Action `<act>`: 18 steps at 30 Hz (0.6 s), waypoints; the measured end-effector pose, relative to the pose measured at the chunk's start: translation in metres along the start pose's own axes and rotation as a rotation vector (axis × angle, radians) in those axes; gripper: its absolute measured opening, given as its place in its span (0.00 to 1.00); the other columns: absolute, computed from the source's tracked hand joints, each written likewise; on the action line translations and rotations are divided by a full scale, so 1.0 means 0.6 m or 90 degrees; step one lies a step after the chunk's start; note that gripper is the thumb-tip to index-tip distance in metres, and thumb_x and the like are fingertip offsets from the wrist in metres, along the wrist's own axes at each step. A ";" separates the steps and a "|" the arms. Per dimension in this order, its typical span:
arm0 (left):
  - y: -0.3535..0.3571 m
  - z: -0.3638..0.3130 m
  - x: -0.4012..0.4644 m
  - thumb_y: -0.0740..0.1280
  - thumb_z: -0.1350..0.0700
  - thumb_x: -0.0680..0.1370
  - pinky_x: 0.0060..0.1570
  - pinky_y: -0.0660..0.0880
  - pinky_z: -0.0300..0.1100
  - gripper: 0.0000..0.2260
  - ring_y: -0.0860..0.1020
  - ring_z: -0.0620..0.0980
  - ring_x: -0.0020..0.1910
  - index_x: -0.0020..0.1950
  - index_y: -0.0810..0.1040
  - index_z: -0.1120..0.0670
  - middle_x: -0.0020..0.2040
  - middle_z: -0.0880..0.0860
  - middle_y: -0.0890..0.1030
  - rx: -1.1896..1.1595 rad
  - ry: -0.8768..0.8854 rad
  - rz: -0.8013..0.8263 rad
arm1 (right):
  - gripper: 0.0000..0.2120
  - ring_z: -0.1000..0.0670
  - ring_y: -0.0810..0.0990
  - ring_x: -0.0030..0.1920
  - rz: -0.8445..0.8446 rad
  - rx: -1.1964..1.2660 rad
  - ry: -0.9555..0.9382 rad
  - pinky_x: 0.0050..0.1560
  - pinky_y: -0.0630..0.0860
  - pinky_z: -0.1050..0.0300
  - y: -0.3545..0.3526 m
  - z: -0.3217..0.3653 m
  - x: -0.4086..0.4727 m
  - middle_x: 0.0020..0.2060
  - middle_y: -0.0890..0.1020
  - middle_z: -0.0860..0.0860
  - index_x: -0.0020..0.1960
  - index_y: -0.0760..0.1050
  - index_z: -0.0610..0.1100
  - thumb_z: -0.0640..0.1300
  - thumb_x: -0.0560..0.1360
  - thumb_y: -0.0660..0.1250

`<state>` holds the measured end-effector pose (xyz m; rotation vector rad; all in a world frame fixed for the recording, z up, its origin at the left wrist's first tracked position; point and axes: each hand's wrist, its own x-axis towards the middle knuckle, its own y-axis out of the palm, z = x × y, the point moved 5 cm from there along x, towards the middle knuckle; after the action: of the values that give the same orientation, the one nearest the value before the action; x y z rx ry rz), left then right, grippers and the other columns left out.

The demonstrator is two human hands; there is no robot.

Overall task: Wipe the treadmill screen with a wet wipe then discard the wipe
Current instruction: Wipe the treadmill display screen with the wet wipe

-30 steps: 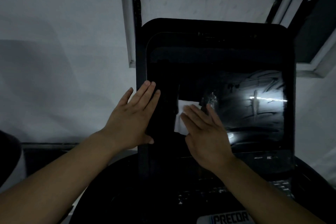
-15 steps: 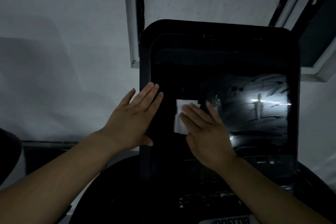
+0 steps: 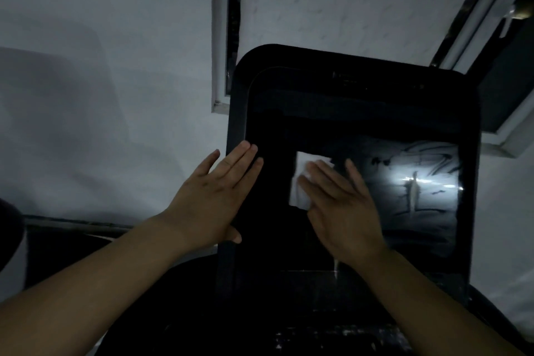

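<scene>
Right now the right hand [image 3: 344, 208] presses the wipe [image 3: 300, 182] flat-fingered on the screen [image 3: 375, 130] — smeared glass lies rightward; left hand [image 3: 213, 196] spread flat on the frame

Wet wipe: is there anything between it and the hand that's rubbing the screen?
No. The right hand lies flat straight on the wet wipe, pressing it against the treadmill screen. Nothing shows between fingers and wipe. The left hand rests apart, on the screen's left edge.

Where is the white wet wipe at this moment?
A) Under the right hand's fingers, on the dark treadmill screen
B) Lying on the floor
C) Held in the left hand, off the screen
A: the white wet wipe lies flat under the right hand on the dark treadmill screen.
</scene>
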<state>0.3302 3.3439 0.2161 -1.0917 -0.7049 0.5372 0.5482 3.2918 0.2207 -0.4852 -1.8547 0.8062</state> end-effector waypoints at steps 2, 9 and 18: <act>0.001 -0.002 0.001 0.74 0.29 0.64 0.80 0.44 0.59 0.65 0.32 0.54 0.80 0.83 0.37 0.57 0.82 0.58 0.35 -0.006 0.000 -0.006 | 0.20 0.44 0.74 0.73 -0.019 -0.004 0.003 0.75 0.63 0.32 -0.003 -0.013 -0.003 0.69 0.79 0.45 0.66 0.81 0.40 0.44 0.76 0.63; -0.002 0.003 -0.001 0.77 0.29 0.57 0.78 0.54 0.62 0.66 0.44 0.57 0.83 0.83 0.49 0.60 0.83 0.61 0.47 -0.012 0.004 -0.026 | 0.23 0.45 0.70 0.76 0.010 0.050 -0.013 0.77 0.61 0.34 0.013 0.069 0.063 0.71 0.77 0.46 0.68 0.79 0.41 0.45 0.76 0.60; 0.000 -0.001 0.000 0.71 0.29 0.68 0.79 0.41 0.59 0.63 0.27 0.53 0.78 0.81 0.32 0.57 0.81 0.57 0.29 -0.014 -0.004 0.008 | 0.22 0.45 0.73 0.74 -0.006 -0.022 0.024 0.78 0.58 0.33 -0.006 -0.038 0.028 0.70 0.78 0.45 0.66 0.80 0.41 0.46 0.78 0.58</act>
<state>0.3307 3.3435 0.2159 -1.1156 -0.7116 0.5447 0.5621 3.3072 0.2401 -0.5098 -1.8373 0.7541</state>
